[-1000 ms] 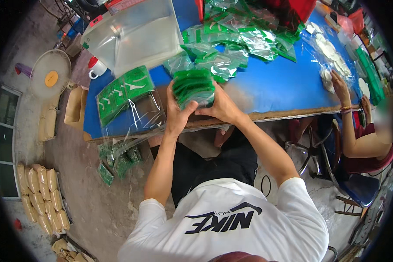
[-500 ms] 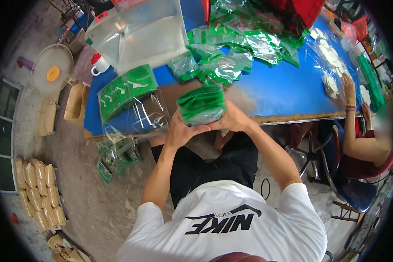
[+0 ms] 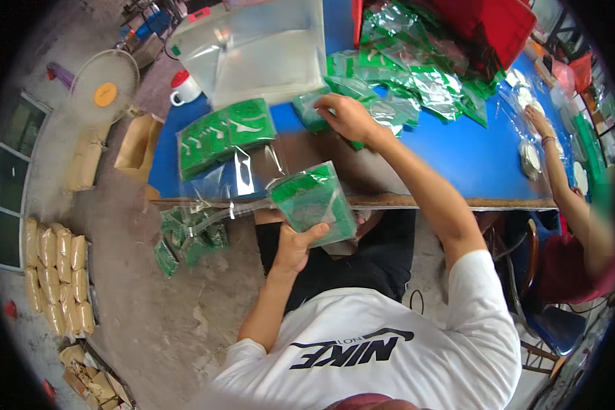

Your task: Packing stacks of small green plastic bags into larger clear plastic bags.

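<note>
My left hand grips a stack of flat clear packets with green tops from below, thumb across the front, over my lap at the table's edge. My right hand reaches out over the table with fingers bent and closed at the edge of a green packet in the loose pile. Its fingertips are partly hidden. To the left lies a neat block of green packets, with a clear plastic bag around it that hangs over the table edge.
A large sheaf of clear plastic bags, a white mug with a red top and a red bin stand on the blue table. More green packets lie below. A co-worker's hand handles white discs at the right.
My right hand has let go of the stack and moved up to the loose packets. My left hand alone now holds the stack, lower and tilted. The whole view has shifted slightly.
</note>
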### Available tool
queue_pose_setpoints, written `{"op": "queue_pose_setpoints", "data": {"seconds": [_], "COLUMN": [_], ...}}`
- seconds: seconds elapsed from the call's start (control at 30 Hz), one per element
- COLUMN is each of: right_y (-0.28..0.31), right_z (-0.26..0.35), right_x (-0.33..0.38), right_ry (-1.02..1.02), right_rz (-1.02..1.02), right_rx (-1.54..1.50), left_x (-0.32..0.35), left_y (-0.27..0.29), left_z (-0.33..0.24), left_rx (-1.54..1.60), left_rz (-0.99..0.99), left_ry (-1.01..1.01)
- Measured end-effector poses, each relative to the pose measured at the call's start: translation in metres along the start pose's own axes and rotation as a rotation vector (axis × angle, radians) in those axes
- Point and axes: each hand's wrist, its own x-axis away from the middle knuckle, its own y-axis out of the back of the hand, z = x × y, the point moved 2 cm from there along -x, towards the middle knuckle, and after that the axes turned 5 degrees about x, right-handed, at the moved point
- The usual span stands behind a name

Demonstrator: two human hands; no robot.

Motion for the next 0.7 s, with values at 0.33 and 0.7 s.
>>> {"op": "queue_pose_setpoints", "data": {"seconds": [0.33, 0.7], "right_y": [-0.053, 0.027], "right_z": [-0.031, 0.026], "right_x": [-0.066, -0.026], "right_ry": [-0.05, -0.529], "right_rz": [0.724, 0.043], "right_rx": [0.439, -0.573], "left_x": [0.006, -0.008], "left_y": [0.017, 0.004], "left_z": [0.015, 0.029], "left_rx": [0.382, 0.371], "left_rz": [-0.171, -0.247], "left_ry": [0.033, 0.126]}}
